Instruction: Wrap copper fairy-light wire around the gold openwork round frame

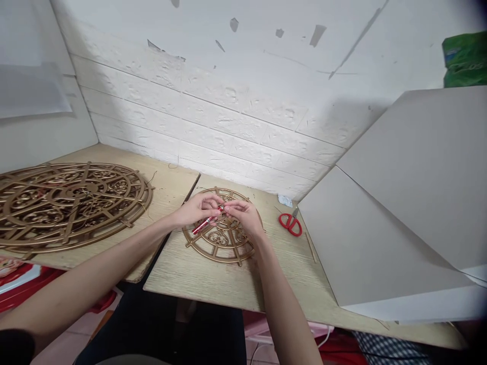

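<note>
A slim red pen-like tube [202, 226] with a silvery tip slants over a round gold openwork panel [215, 253] on the table. My left hand [201, 209] is closed around the upper part of this tube. Close beside its tip, my right hand [241, 213] has its thumb and fingers pinched together. What sits between those right fingertips is too small to make out. Both hands are over the upper middle of the panel, which they partly cover. The panel lies flat, with scrolls and spokes showing below the hands.
Larger gold openwork panels [76, 223] lie stacked on the left table, a thin wire loop across them. Red-handled scissors [291, 224] lie right of the panel, near a small pale blue packet [285, 201]. White boards [380, 213] stand at the right; a white wall is behind.
</note>
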Demonstrator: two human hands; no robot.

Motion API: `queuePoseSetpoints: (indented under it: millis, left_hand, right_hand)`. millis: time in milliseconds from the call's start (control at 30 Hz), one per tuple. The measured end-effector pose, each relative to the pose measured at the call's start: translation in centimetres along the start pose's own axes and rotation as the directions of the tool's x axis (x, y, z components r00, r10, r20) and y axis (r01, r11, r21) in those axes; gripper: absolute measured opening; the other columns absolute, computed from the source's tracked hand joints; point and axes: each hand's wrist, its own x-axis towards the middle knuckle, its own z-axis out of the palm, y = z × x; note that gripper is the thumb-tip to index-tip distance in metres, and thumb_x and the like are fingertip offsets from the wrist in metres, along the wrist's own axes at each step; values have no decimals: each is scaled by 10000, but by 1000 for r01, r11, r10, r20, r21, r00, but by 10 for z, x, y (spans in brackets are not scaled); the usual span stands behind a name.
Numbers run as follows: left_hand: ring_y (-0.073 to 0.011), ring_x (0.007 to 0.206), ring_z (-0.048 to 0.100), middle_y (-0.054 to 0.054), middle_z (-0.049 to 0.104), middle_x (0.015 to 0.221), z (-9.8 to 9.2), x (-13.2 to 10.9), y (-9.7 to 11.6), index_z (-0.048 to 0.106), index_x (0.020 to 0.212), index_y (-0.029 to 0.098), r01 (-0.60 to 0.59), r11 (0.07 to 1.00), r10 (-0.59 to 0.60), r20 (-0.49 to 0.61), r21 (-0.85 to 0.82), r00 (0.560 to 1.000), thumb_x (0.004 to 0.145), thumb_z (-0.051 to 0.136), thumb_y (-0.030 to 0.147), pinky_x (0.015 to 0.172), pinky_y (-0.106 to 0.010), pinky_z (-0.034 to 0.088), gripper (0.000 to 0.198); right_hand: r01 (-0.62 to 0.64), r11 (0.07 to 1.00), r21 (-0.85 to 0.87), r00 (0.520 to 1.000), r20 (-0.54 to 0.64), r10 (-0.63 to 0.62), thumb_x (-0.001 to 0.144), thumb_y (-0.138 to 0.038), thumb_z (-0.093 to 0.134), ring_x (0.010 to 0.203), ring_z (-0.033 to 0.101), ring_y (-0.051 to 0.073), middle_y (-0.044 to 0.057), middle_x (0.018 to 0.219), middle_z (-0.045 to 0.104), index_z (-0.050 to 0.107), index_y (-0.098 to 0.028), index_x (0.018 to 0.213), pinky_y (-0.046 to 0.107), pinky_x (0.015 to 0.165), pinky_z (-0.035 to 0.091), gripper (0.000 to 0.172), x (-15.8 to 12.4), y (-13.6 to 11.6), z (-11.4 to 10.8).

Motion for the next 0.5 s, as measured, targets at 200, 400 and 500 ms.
queuePoseSetpoints:
  millis: [200,400,500]
  left_hand:
    - [-140,679,615,-11,594,720,3,-1,2,564,1014,159,-58,998,57,22,21,998,687,688,226,646,-312,561,357]
    - [-143,663,612,-12,593,699,4,-2,3,581,1004,162,-80,996,80,18,25,997,691,684,235,640,-300,549,338]
    - [-152,644,634,-22,613,716,3,-2,3,584,993,161,-96,994,95,31,57,995,704,673,234,648,-296,535,310]
  right_hand:
    - [28,999,-21,998,61,-26,652,-321,734,613,551,105,0,679,659,717,-198,784,247,632,449,182,0,0,-1]
    - [40,997,-59,997,68,-36,664,-328,725,617,536,102,4,708,662,721,-193,791,245,631,432,186,-1,-1,-2]
    - [42,997,-69,996,77,-37,662,-340,722,620,535,105,7,703,662,722,-187,782,248,631,430,194,-2,-2,-2]
